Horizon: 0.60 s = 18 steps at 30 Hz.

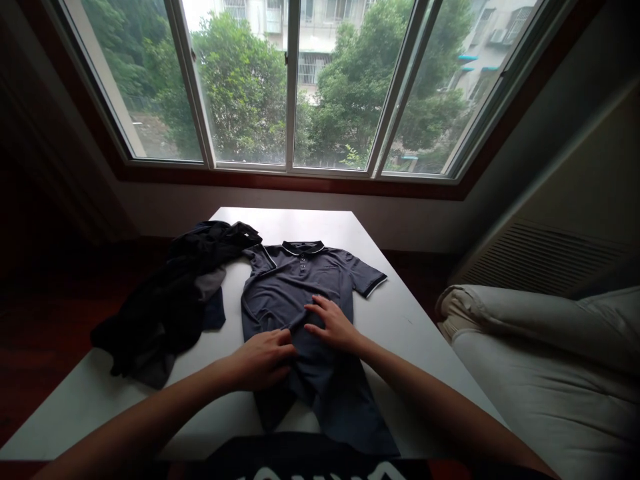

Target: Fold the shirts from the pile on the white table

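A dark grey polo shirt (320, 283) with a black, white-edged collar lies front up on the white table, its collar toward the window. Its lower part is rumpled and twisted, and the hem reaches the near table edge. My right hand (332, 325) rests on the middle of the shirt with fingers spread. My left hand (266, 360) is at the shirt's left side, fingers curled in and closed on the cloth; the fingertips are partly hidden.
A heap of dark clothes (160, 307) lies along the left side of the white table (415, 360), touching the shirt's left sleeve. A pale sofa (545, 360) stands at the right. Beyond the table is a window (290, 87).
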Each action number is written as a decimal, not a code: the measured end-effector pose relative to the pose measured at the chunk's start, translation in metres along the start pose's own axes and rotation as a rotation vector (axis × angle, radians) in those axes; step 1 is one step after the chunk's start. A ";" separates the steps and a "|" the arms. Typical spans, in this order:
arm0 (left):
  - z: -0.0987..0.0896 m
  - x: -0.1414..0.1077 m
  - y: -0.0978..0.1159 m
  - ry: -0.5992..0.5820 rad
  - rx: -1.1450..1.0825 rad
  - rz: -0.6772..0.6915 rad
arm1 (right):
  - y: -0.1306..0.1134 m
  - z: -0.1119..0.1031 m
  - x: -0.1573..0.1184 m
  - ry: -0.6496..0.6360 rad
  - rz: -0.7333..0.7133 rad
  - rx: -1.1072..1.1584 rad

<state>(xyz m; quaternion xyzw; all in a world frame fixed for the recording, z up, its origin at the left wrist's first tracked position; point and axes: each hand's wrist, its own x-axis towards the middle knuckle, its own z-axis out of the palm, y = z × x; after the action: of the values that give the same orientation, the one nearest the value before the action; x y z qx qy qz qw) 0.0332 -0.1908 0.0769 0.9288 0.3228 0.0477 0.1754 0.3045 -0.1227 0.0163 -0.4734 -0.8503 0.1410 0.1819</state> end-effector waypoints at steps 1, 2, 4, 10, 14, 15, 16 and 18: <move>-0.004 -0.007 0.000 -0.040 -0.020 -0.005 | -0.009 0.002 -0.008 -0.016 0.013 -0.007; -0.009 -0.012 0.000 -0.082 -0.048 -0.008 | -0.016 0.003 -0.016 -0.023 0.030 -0.022; -0.019 -0.022 -0.002 -0.163 -0.119 -0.018 | -0.026 0.006 -0.028 -0.034 0.048 -0.070; -0.040 -0.044 -0.018 -0.436 -0.337 -0.167 | -0.023 0.003 -0.049 -0.048 0.043 -0.142; -0.038 -0.057 -0.019 -0.552 -0.399 -0.181 | -0.009 -0.011 -0.062 -0.043 0.030 -0.134; -0.036 -0.060 -0.017 -0.560 -0.379 -0.162 | -0.006 -0.015 -0.066 -0.051 0.020 -0.124; -0.033 -0.063 -0.015 -0.560 -0.354 -0.140 | -0.002 -0.018 -0.070 -0.065 0.006 -0.110; -0.029 -0.069 -0.008 -0.565 -0.320 -0.087 | 0.007 -0.026 -0.076 -0.095 -0.025 -0.072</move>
<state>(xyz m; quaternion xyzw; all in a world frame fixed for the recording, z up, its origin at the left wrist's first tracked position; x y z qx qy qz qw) -0.0315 -0.2186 0.1030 0.8514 0.2890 -0.1691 0.4037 0.3579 -0.1828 0.0230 -0.4618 -0.8682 0.1305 0.1261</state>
